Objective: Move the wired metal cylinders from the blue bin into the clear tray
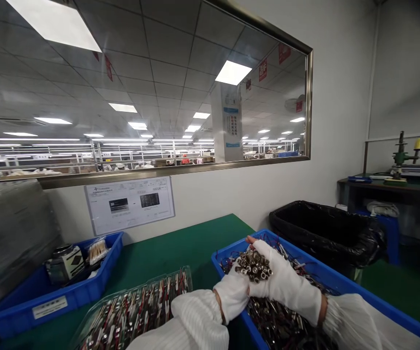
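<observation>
A bundle of small metal cylinders (254,265) with hollow round ends is gathered between my two hands, over the near-left side of a blue bin (323,266). My left hand (231,293), in a white glove, wraps the bundle from the left and below. From the right, my right hand (285,278), gloved in white with bare fingertips, presses round the same bundle. Beneath them, the bin holds many similar metal parts with dark and red wires (273,323). Left of my left forearm is a clear plastic tray (189,278) filled with rows of metal parts with red and white wires.
At the left, a blue tray (16,311) holds a dark bottle (66,262) and a bag of cotton swabs (97,251). A bin lined with a black bag (319,233) stands behind the blue bin. A green press (399,158) is on the far-right table.
</observation>
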`<state>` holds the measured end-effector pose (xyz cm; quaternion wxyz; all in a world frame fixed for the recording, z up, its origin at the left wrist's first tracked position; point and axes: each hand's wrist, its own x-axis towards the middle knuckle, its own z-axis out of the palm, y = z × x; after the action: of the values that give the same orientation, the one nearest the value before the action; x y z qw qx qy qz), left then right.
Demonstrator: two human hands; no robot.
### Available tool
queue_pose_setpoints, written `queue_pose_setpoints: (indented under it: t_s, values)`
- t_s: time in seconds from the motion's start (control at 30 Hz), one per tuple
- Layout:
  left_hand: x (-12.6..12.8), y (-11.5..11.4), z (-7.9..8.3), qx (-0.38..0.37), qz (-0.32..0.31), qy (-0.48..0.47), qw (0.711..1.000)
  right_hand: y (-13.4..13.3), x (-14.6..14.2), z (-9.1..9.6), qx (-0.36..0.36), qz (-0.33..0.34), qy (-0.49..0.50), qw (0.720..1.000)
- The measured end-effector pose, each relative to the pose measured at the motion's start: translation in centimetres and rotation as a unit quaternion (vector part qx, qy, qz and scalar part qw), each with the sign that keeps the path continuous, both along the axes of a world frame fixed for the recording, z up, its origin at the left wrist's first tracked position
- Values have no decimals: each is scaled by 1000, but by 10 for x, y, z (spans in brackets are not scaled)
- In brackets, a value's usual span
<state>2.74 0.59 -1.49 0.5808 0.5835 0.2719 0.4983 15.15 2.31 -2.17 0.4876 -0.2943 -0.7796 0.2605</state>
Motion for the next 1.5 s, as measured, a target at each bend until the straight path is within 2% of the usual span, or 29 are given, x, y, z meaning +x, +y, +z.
queue_pose_setpoints:
  t_s: [0.13, 0.27, 0.33, 0.53, 0.7, 0.9, 1.03, 1.27, 1.5]
  values:
    - [-7, 1, 4, 36, -19, 40, 998, -5, 0, 5, 4, -44, -44, 998]
    - [-4, 2, 0, 20, -58, 42, 997, -8, -2, 9, 35, -104, -84, 990]
    - [-2, 0, 0, 17, -62, 38, 997, -9, -2, 10, 50, -112, -99, 987]
    - [-2, -9, 12, -7, 26, 43, 999, -7, 4, 10, 142, -99, -141, 975]
    - [-2, -2, -1, -10, 35, 13, 999, -8, 6, 15, 184, -88, -157, 966]
    - [-8, 13, -27, 11, 23, -13, 1000, -8, 7, 14, 172, -80, -154, 970]
    - [-8, 19, -38, -8, 14, -66, 998, -7, 8, 12, 165, -74, -142, 973]
    - [-4, 20, -42, -25, 62, -77, 995, -5, 8, 9, 125, -71, -139, 980]
    - [-2, 19, -44, -9, 3, -126, 992, -4, 8, 8, 87, -50, -128, 987]
